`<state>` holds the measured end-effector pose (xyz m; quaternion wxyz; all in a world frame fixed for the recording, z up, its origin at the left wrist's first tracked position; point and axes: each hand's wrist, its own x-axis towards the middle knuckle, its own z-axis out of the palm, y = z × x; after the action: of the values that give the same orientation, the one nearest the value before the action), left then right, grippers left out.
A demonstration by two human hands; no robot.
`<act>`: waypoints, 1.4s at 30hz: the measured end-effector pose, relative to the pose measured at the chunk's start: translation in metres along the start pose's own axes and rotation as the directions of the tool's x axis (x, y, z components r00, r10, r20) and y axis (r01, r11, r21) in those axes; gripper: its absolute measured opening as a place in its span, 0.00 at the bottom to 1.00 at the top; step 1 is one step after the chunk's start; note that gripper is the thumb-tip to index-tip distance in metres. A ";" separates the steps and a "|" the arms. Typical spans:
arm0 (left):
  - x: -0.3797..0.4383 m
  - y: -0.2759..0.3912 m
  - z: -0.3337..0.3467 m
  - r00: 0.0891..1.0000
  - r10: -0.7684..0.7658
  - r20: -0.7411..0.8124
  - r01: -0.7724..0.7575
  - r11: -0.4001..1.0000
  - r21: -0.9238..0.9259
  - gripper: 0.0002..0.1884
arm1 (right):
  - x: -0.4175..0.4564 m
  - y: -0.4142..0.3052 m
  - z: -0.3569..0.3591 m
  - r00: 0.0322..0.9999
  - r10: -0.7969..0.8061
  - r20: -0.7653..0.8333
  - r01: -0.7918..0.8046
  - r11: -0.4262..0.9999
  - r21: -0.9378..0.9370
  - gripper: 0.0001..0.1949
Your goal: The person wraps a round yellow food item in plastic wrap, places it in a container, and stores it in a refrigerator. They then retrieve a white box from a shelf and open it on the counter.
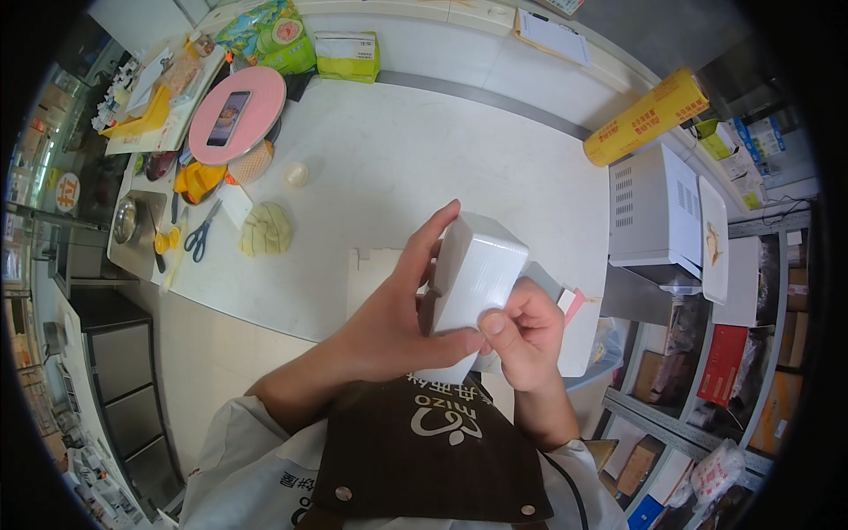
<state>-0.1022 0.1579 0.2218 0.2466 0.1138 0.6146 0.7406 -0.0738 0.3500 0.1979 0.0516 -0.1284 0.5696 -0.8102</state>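
My left hand point(397, 318) grips a white box-like block point(483, 265) with shiny wrapping, held above the table edge in front of my dark apron. The thumb lies along its lower end and the fingers reach round its far left side. At its lower right, my right hand point(530, 331) pinches a corner or loose edge between thumb and bent fingers. A strip of white material hangs below the hands. Behind them, a flat pale sheet point(371, 271) rests on the white table point(424, 152), partly hidden by my left hand.
Scissors point(201, 235), a crumpled pale-green bundle point(265, 228) and a small round pale cup point(296, 174) lie to the left. Beyond them, a phone point(228, 119) rests on a pink turntable point(265, 86). A yellow film roll point(646, 119) and a white appliance point(652, 205) stand right.
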 end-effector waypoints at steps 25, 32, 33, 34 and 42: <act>-0.010 -0.009 -0.004 0.995 0.066 0.078 -0.058 0.993 -0.104 0.59 | -0.009 -0.006 0.007 0.998 -0.046 0.036 0.049 0.995 -0.088 0.04; -0.009 -0.010 -0.003 0.997 0.064 0.048 -0.060 0.994 -0.086 0.60 | -0.009 -0.006 0.005 0.999 -0.027 0.023 0.029 0.997 -0.073 0.05; -0.009 -0.009 -0.002 0.997 0.062 0.040 -0.059 0.995 -0.078 0.60 | -0.009 -0.005 0.005 0.999 -0.031 0.021 0.032 0.997 -0.072 0.05; -0.009 -0.008 -0.002 0.997 0.063 0.037 -0.061 0.996 -0.067 0.60 | -0.009 -0.005 0.005 0.999 -0.034 0.020 0.035 0.997 -0.068 0.05; -0.008 -0.013 0.000 0.992 0.119 0.049 -0.117 0.992 -0.036 0.60 | -0.012 -0.002 0.011 0.998 -0.058 0.005 0.058 0.997 -0.052 0.05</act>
<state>-0.0925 0.1550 0.2099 0.2197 0.1645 0.5881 0.7608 -0.0594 0.3437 0.2010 0.0256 -0.1477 0.5864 -0.7960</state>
